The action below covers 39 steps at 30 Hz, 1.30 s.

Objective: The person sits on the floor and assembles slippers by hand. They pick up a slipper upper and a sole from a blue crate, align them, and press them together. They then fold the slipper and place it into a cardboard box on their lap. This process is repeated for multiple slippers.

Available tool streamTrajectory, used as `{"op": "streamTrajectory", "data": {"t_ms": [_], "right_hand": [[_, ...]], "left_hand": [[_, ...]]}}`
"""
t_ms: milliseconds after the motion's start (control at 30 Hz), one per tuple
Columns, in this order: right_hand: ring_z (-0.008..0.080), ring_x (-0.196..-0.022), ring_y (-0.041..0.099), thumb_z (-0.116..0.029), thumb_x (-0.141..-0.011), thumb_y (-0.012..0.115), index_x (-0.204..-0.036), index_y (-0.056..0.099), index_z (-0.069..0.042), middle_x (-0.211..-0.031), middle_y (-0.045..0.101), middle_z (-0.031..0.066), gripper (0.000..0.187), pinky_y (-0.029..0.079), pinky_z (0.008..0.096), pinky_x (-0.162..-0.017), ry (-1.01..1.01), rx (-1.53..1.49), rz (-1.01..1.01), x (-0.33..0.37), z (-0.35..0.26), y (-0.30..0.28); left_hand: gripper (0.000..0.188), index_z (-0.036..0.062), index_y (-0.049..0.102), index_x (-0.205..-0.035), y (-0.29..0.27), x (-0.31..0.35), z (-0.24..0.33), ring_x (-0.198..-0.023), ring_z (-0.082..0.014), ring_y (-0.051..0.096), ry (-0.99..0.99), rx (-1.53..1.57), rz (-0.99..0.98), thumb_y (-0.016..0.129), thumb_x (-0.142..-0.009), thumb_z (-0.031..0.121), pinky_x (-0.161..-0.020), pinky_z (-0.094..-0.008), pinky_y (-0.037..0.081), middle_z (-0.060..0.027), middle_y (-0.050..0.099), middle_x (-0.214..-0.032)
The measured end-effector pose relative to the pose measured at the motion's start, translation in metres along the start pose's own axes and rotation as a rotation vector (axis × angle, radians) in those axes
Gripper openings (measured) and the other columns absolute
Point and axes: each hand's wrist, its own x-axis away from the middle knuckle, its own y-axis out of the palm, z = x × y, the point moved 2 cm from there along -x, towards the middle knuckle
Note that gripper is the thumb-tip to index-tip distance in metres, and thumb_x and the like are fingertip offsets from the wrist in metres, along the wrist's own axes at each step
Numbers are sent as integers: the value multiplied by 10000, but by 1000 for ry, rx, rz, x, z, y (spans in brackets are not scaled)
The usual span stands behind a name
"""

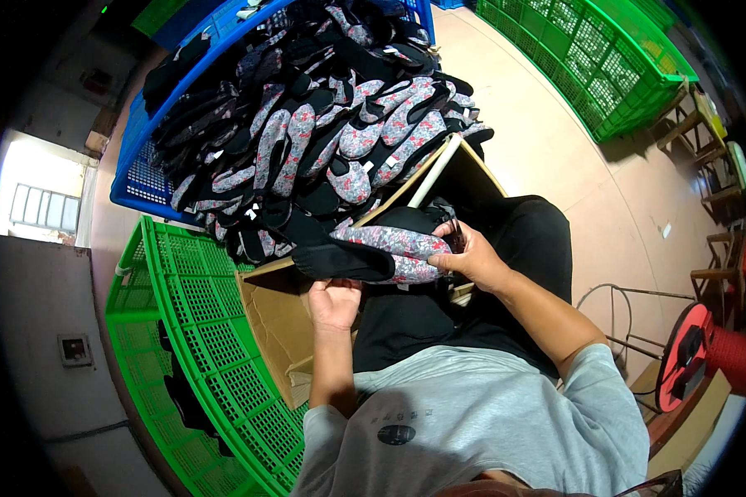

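Observation:
A pair of fabric slippers (pixel 396 241), black with a grey and red floral pattern, lies across my lap between my hands. My right hand (pixel 475 257) grips their floral end, with the thumb on top. A small dark object shows by its fingers, too unclear to name. My left hand (pixel 336 305) is palm up at the near edge of the black end, its fingers curled against the slippers and partly hidden beneath them. Just beyond, a large heap of similar slippers (pixel 360 139) spills toward me.
A blue crate (pixel 133 170) stands behind the heap, partly under it. Green crates (pixel 211 340) are at my left, and another green crate (pixel 588 62) stands far right. Cardboard (pixel 278 323) and a wooden frame (pixel 433 172) adjoin my lap. A red spool (pixel 680 356) is at right.

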Motion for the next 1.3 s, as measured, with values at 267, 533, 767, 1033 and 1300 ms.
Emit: {"op": "streamTrajectory", "data": {"t_ms": [267, 533, 767, 1033, 1300], "right_hand": [[86, -886, 575, -84, -756, 804, -1024, 605, -19, -972, 625, 30, 340, 475, 249, -800, -269, 312, -7, 5, -1, -4], [74, -822, 565, -112, -743, 806, -991, 622, -18, -938, 617, 26, 324, 466, 240, -723, -303, 424, -27, 6, -4, -4], [69, -783, 556, -138, -741, 814, -988, 629, -20, -905, 619, 25, 331, 456, 240, -687, -277, 415, -32, 7, -5, -4], [88, -799, 561, -165, -731, 834, -1001, 640, -15, -901, 627, 46, 364, 458, 253, -702, -356, 472, -28, 4, 1, -6], [96, -848, 575, -121, -749, 825, -1022, 641, -11, -958, 633, 52, 346, 468, 251, -763, -233, 406, -84, 6, -1, -5]], "left_hand": [[201, 64, 602, -1141, 31, 41, 34, -934, -103, 547, 978, -704, 222, 603, -948, 122, -847, -245, 428, -11, 598, -1024], [116, 32, 680, -845, 118, 84, -29, -930, -228, 590, 1348, -1737, -538, 730, -748, -9, -844, -338, 466, -69, 618, -927], [219, 56, 693, -840, 139, 88, -72, -889, -285, 571, 1346, -1904, -789, 804, -653, 83, -798, -402, 451, -68, 580, -852], [195, 63, 676, -863, 136, 79, -82, -867, -273, 568, 1319, -1931, -803, 770, -693, 81, -767, -395, 439, -55, 588, -845], [76, 11, 639, -838, 138, 70, -69, -814, -264, 565, 1150, -1772, -627, 698, -813, 53, -755, -364, 452, -97, 600, -828]]}}
